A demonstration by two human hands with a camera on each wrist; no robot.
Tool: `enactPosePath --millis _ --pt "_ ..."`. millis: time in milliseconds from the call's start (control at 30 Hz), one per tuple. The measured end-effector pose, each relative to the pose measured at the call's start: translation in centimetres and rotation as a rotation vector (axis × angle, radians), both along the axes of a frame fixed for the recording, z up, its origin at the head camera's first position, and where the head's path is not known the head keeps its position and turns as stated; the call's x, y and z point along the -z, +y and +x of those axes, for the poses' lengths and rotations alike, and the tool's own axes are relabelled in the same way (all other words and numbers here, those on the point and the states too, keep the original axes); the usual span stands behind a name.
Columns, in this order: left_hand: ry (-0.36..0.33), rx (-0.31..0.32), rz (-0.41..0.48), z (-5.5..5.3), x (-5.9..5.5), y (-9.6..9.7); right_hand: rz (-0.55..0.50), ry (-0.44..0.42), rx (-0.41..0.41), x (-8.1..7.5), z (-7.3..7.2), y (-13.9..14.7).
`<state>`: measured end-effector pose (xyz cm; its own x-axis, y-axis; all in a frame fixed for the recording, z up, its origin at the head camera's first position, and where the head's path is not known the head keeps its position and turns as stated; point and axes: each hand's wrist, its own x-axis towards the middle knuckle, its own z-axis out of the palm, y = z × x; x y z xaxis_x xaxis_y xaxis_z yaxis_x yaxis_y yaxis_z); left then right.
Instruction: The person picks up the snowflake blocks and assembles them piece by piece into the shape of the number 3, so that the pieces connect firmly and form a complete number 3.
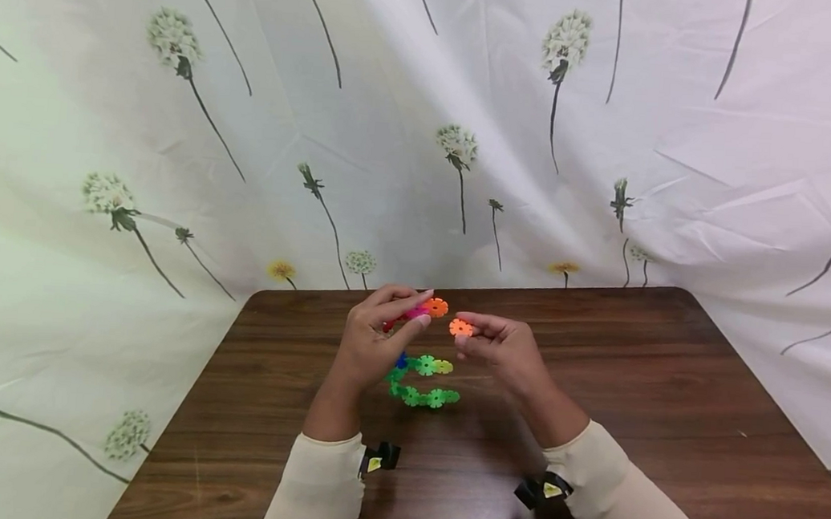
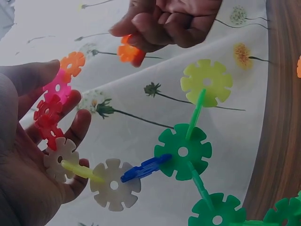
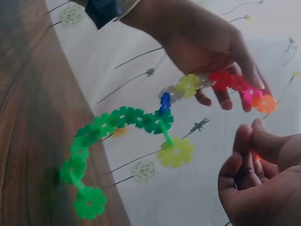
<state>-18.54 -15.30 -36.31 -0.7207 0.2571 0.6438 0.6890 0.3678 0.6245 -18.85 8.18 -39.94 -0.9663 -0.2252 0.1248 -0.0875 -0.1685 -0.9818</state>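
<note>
My left hand [image 1: 376, 333] pinches the pink notched flower disc [image 2: 57, 88] of a linked plastic chain. An orange disc [image 1: 437, 307] juts out past it at the chain's end. From the pink one, red discs [image 2: 48, 112], clear discs [image 2: 114, 185] with a yellow one between, and a blue disc [image 2: 146, 168] lead to a green run [image 3: 123, 116] with a yellow-green disc [image 3: 176, 152] branching off. My right hand [image 1: 506, 353] pinches a separate orange disc [image 1: 461, 328] between thumb and fingers, a short gap from the chain's orange end.
Below the hands is a dark brown wooden table [image 1: 595, 385], and the chain's green part hangs low over it or rests on it; I cannot tell which. A white cloth [image 1: 396, 129] printed with dandelions rises behind the table's far edge.
</note>
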Motion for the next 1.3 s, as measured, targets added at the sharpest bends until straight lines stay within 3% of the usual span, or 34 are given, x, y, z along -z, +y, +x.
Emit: enactPosePath --millis 167,467,733,1300 --pt "-0.002 0.002 0.0 0.1 -0.1 0.1 -0.006 0.022 -0.037 -0.7 0.3 0.1" --pt "0.007 0.01 0.004 0.0 0.0 0.2 -0.14 -0.038 -0.058 -2.0 0.7 -0.4" --pt "0.016 0.015 0.01 0.0 0.1 0.2 -0.271 -0.065 -0.038 -2.0 1.0 -0.8" --pt "0.062 0.064 0.042 -0.1 0.1 0.5 -0.356 -0.1 -0.001 -2.4 1.4 -2.0"
